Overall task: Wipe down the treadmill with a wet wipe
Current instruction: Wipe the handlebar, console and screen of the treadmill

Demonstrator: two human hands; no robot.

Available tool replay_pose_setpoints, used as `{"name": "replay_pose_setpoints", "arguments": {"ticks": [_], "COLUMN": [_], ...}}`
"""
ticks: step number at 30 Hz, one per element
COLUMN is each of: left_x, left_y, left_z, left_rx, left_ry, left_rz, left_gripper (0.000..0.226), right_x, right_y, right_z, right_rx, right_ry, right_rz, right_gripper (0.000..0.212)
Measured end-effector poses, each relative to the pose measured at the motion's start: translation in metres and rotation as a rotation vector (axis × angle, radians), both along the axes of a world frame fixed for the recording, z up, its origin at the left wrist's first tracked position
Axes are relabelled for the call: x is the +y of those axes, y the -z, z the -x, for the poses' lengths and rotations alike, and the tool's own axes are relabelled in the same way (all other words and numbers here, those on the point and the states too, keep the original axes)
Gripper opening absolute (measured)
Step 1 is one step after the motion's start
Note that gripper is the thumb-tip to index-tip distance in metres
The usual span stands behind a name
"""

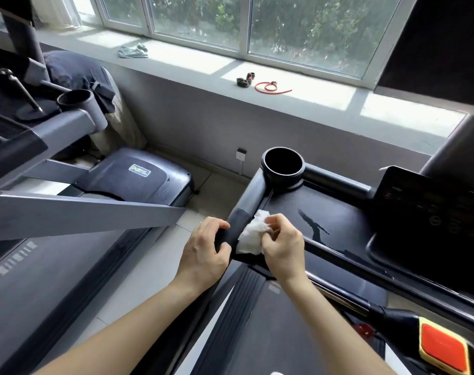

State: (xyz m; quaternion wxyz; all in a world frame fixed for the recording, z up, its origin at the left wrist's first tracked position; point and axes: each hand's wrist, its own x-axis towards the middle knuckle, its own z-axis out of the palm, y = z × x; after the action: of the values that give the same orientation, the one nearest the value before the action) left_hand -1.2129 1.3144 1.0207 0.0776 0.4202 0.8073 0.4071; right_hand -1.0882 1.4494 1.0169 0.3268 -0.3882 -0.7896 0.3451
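The crumpled white wet wipe lies bunched against the black padded handrail of the treadmill, between the two hands. The right hand pinches the wipe in curled fingers; the left hand grips the handrail just beside it. The handrail's long axis runs from the hands up and away to the round black cup holder. For full coverage, wrap the wipe round the rail and stroke along this axis, bracing with the left hand. Beyond the right hand, the glossy black console tray shows streaks.
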Motion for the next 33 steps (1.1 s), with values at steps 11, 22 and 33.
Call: {"name": "replay_pose_setpoints", "arguments": {"ticks": [11,22,33], "left_x": [0.015,0.035,0.033], "left_y": [-0.003,-0.003,-0.008], "left_z": [-0.006,-0.007,-0.006], "left_rx": [0.161,0.050,-0.066], "left_ry": [-0.045,-0.158,-0.191], "left_rz": [0.108,0.078,-0.006], "left_gripper": [0.037,0.032,0.024], "right_x": [0.065,0.059,0.014], "right_y": [0.007,-0.017,0.013], "right_z": [-0.039,0.001,0.015], "right_rx": [-0.548,-0.679,-0.273], "right_ry": [0.063,-0.086,-0.359], "right_rz": [-0.452,-0.158,-0.391], "right_gripper": [0.019,0.010,0.018]}}
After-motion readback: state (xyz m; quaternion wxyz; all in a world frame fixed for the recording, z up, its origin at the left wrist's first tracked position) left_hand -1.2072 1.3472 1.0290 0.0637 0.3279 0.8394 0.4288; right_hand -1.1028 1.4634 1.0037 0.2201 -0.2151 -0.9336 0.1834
